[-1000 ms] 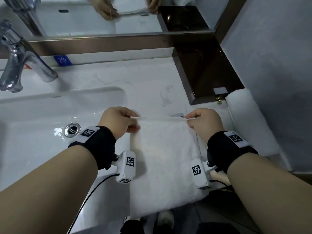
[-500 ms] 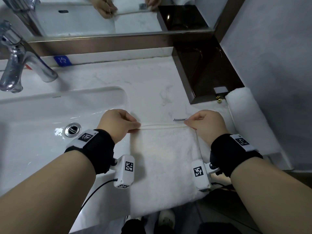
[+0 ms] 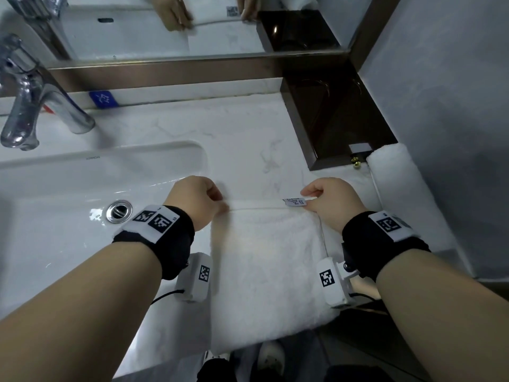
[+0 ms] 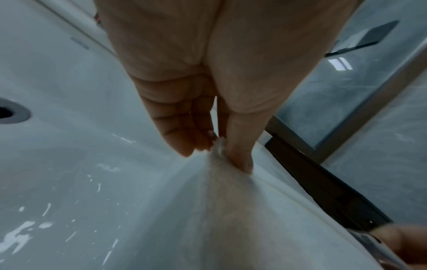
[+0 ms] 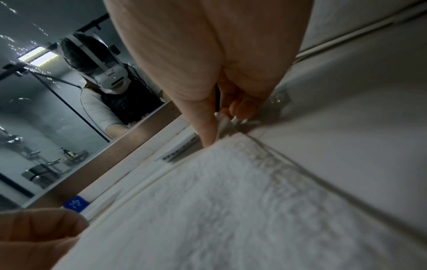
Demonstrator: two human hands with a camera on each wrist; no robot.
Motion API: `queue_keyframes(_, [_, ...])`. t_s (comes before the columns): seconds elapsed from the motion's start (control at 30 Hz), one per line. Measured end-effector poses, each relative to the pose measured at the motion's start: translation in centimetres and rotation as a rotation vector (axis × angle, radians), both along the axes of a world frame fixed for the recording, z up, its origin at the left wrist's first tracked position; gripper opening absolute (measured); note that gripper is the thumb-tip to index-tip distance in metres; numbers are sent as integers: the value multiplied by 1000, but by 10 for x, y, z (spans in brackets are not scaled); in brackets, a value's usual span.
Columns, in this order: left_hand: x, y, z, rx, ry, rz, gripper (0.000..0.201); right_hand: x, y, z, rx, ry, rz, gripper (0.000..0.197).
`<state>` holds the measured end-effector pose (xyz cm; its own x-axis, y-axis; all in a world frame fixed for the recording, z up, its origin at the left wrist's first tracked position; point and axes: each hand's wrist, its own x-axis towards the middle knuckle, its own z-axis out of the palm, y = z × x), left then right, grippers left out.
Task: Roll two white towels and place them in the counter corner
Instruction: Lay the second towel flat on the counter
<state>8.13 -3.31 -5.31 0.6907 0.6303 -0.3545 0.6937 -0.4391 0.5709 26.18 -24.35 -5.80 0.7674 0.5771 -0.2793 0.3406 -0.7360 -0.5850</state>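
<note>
Flat towel (image 3: 268,266): spread on the counter (image 3: 242,139) before me, near edge overhanging. My left hand (image 3: 197,201) pinches its far left corner; my right hand (image 3: 329,201) pinches the far right corner, beside the label (image 3: 294,201). Rolled towel (image 3: 399,194): lying against the right wall. Sink (image 3: 68,194): left of the flat towel.

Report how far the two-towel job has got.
Done: one rolled towel already lies by the wall on the right of the counter. In hand: the left hand and right hand each pinch a far corner of the flat towel, which shows no roll yet. Left: roll it and set it beside the first.
</note>
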Motion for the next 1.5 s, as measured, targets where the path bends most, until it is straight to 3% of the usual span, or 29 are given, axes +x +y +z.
queue_keyframes(0.23, [-7, 7, -7, -165, -52, -25, 9, 3, -1, 10, -63, 16, 87, 10])
queue_keyframes(0.4, [-9, 10, -8, -91, -91, -123, 13, 6, 6, 19, -149, -24, 199, 12])
queue_keyframes(0.7, [-16, 14, -8, -92, -216, -225, 26, 4, -3, 16, -70, -55, 298, 19])
queue_keyframes(0.77, [-17, 14, -7, -37, -259, -268, 30, 2, -6, 16, -35, -77, 298, 19])
queue_keyframes(0.93, [-15, 13, -2, 204, -299, -537, 14, -4, -10, 17, 4, -133, 326, 20])
queue_keyframes(1.17, [-16, 5, 7, 524, -310, -841, 26, -9, -16, 15, 47, -214, 388, 26])
queue_keyframes(1.37, [-30, -2, 6, 695, -149, -934, 34, -18, -25, 15, 108, -354, 517, 24])
queue_keyframes(1.5, [-40, -4, 11, 651, -134, -909, 39, -23, -30, 20, 138, -388, 564, 22])
